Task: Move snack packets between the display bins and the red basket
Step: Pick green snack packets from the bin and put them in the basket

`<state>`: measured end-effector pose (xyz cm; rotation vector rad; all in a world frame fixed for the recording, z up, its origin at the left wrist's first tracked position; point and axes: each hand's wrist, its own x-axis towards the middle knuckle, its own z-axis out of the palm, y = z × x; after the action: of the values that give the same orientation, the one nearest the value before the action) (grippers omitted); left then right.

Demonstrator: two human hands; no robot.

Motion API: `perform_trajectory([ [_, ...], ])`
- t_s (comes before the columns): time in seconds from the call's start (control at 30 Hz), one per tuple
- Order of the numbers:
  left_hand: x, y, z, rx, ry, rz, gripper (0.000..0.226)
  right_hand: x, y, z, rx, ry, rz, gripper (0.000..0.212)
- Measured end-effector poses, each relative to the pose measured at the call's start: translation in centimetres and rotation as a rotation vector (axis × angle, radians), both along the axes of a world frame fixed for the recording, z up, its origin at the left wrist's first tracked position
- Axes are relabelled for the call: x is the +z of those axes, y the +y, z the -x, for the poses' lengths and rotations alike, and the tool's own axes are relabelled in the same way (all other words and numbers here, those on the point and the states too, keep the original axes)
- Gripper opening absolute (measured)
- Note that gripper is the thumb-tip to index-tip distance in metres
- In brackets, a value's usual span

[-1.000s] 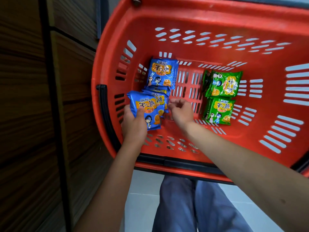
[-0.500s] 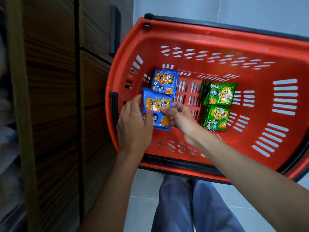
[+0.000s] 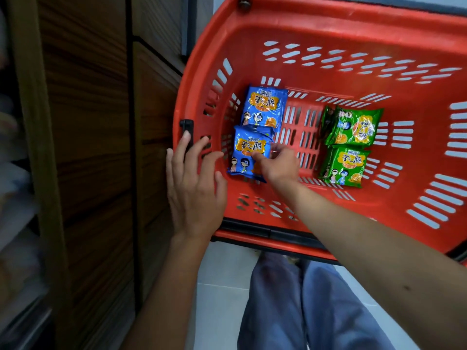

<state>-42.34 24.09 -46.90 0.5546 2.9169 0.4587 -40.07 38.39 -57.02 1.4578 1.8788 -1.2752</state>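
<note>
The red basket [image 3: 328,24] holds two blue snack packets on its left side and two green ones on its right. The near blue packet [image 3: 243,152] overlaps the far blue packet [image 3: 264,107]. My right hand [image 3: 278,165] pinches the near blue packet at its right edge, thumb on its front. My left hand [image 3: 194,195] hovers with spread fingers over the basket's left rim and holds nothing. The far green packet [image 3: 353,126] and the near green packet [image 3: 345,165] lie untouched.
A dark wooden cabinet [image 3: 88,147] stands right against the basket's left side. Blurred shelving [image 3: 15,198] shows at the far left edge. My legs in blue trousers [image 3: 303,299] are below the basket, over pale floor tiles.
My left hand has let go of the near blue packet and drawn back to the basket's left rim. The packet now lies lower on the basket floor, with my right hand still on it.
</note>
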Motion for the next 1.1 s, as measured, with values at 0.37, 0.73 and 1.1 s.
perform_trajectory([
  [0.37,2.3,0.7,0.3,0.007,-0.123,0.082,0.029,4.8,1.5,-2.3,0.314,0.021,-0.083,0.049],
  [0.73,21.4,3.8,0.9,0.051,-0.808,0.222,0.043,29.2,8.5,-6.0,0.511,0.133,-0.053,0.051],
  [1.1,43.8,2.7,-7.2,0.074,-0.605,-0.211,0.038,54.0,7.2,-14.0,0.403,0.461,-0.028,0.047],
])
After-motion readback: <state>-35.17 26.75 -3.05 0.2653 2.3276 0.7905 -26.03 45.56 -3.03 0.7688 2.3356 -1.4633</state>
